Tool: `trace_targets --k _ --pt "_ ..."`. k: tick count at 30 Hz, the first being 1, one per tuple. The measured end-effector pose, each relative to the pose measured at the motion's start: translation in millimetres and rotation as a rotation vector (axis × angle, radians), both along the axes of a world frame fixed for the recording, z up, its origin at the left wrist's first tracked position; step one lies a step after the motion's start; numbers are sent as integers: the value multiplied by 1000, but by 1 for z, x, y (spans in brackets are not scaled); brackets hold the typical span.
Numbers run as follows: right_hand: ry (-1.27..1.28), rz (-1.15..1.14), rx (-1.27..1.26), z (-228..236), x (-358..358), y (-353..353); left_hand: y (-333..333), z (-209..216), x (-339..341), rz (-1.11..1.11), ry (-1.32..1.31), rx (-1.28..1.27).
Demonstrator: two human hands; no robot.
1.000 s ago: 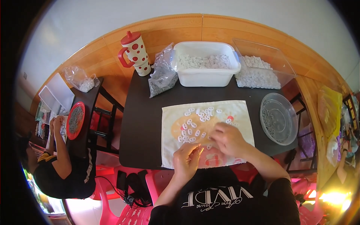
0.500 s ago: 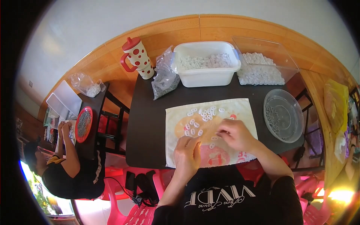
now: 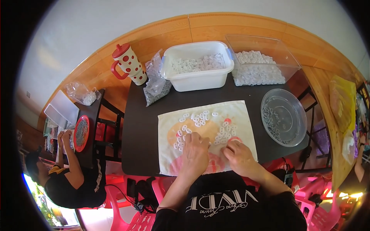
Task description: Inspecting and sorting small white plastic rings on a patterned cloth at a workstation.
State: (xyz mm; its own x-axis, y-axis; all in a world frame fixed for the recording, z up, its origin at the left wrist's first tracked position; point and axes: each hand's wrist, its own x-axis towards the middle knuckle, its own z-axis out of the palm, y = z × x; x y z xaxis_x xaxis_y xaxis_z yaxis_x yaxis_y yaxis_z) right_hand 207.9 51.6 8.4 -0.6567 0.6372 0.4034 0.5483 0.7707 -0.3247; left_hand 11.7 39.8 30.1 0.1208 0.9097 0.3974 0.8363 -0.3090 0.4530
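Small white oval pieces with two holes lie on a pale patterned towel (image 3: pixel 169 154): one scattered group (image 3: pixel 200 118) toward the back and left, another cluster (image 3: pixel 222 134) on the right. My left hand (image 3: pixel 195 152) rests low over the towel's middle, fingers bent downward beside some white pieces; its fingertips are mostly hidden. To its right, my right hand (image 3: pixel 241 157) has its fingers drawn together just below the right cluster. What either hand holds is too small or covered to make out.
Behind the towel stand a white tub (image 3: pixel 198 81) of white pieces, a clear bin (image 3: pixel 260 73) of more, a bag (image 3: pixel 157 90) of grey bits and a spotted tumbler (image 3: pixel 133 69). A round clear tub (image 3: pixel 284 117) is at right. Another person (image 3: pixel 73 173) works at left.
My right hand has come down and nearer to me, uncovering the right cluster of white pieces. My left hand has moved forward over the left group. The whole view has shifted slightly.
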Motion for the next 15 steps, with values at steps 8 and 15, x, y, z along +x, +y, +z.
trace_targets --k 8,15 --pt "452 -40 -257 1 16 -1 3 -8 -8 -107 -704 -323" --pt "1037 -19 -858 10 -5 -2 0 -23 -13 -204 -1472 -478"
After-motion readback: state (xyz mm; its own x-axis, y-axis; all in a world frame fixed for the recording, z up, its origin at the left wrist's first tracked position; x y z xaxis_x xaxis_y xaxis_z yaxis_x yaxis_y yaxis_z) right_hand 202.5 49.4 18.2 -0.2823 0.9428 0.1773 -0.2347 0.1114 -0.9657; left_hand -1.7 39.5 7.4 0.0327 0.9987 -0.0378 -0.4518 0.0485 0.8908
